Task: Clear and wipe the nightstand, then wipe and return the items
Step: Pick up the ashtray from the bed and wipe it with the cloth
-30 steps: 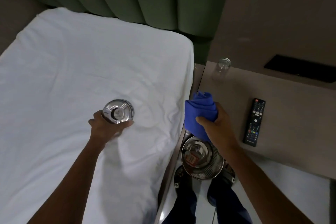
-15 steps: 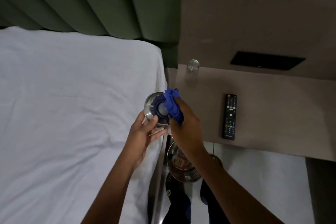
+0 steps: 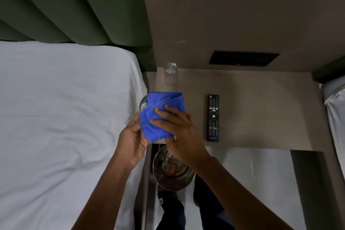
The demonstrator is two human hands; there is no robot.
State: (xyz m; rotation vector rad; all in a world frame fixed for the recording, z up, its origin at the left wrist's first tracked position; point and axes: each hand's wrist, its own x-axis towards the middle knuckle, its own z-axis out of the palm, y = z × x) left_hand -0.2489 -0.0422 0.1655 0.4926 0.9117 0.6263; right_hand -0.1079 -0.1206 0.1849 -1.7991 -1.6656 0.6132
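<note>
The blue cloth (image 3: 162, 115) now covers the steel container (image 3: 143, 104), just left of the remote (image 3: 213, 117). Left hand (image 3: 131, 141) grips the container, right hand (image 3: 179, 129) clutches cloth. Wiping step; next, likely set it on the worktop (image 3: 261, 110).

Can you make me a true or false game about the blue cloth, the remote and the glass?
1. The blue cloth is lying flat on the bed. False: the right hand presses it over a shiny metal item.
2. The remote lies on the nightstand. True.
3. The glass is tipped over. False: it stands upright.
4. The left hand holds the item from below. True.
5. The remote touches the glass. False: they are apart.
</note>
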